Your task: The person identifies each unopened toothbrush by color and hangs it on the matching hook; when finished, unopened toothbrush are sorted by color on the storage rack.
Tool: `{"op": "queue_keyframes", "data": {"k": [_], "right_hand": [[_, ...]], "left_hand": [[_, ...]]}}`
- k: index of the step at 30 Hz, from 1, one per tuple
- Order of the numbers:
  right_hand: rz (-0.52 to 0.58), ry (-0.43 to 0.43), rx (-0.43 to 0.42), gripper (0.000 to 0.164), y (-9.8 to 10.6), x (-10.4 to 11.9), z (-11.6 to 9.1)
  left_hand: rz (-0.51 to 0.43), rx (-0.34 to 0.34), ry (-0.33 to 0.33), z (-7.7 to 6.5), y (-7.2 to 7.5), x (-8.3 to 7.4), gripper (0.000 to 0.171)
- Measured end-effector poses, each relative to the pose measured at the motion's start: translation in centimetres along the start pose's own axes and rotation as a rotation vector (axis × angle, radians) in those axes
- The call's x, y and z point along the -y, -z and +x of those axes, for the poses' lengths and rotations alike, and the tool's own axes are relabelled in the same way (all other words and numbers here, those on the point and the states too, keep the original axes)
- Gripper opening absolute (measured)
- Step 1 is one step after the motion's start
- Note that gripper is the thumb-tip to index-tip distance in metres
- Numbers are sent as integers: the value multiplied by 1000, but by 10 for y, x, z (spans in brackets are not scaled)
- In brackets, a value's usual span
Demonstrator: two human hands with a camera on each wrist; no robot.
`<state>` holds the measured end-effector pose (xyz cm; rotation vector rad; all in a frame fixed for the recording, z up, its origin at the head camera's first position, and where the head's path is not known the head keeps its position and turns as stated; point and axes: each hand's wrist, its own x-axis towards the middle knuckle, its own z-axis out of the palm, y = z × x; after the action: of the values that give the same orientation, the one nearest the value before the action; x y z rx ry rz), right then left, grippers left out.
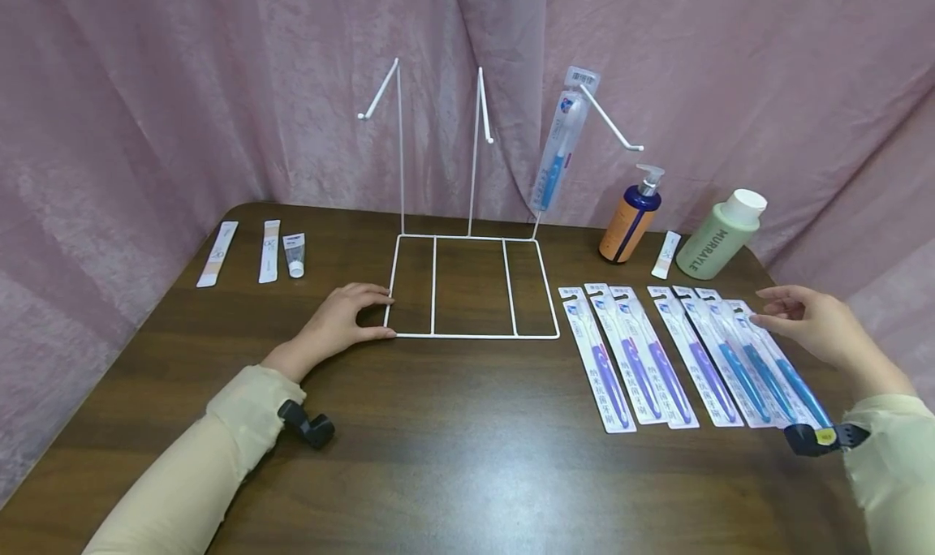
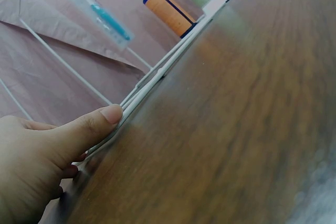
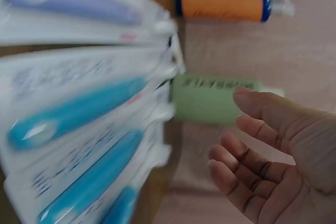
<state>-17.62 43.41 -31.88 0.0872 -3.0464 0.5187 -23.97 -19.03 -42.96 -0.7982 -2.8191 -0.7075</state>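
A white wire display rack (image 1: 478, 337) with three upright hooks stands mid-table. My left hand (image 1: 339, 320) holds its front left corner, the thumb on the front rail and the fingers at the side rail; the left wrist view shows the thumb (image 2: 97, 124) against the wire. From the right hook hangs a packaged blue toothbrush (image 1: 558, 149). Packaged toothbrushes, purple ones (image 1: 609, 376) and blue ones (image 1: 799, 385), lie fanned out at the right. Over the top ends of the rightmost packs is my right hand (image 1: 818, 324), fingers loosely bent and nothing between them.
Behind the toothbrushes stand an orange pump bottle (image 1: 621, 226) and a tilted green bottle (image 1: 719, 238), with a small sachet (image 1: 665, 255) between them. At the far left lie two slim sachets (image 1: 217, 255) and a small tube (image 1: 295, 255). A pink curtain (image 1: 219, 92) hangs behind the table.
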Motion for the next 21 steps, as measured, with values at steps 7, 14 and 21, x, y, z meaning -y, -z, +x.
{"op": "queue_keyframes", "data": {"k": [7, 14, 21], "right_hand": [[9, -121, 149, 54, -11, -38, -11], [1, -181, 194, 59, -22, -64, -16], [-81, -114, 218, 56, -28, -72, -17]], "left_hand": [[-12, 8, 16, -1, 1, 0, 54], [-11, 28, 23, 0, 4, -1, 54], [-16, 34, 31, 0, 4, -2, 55]]}}
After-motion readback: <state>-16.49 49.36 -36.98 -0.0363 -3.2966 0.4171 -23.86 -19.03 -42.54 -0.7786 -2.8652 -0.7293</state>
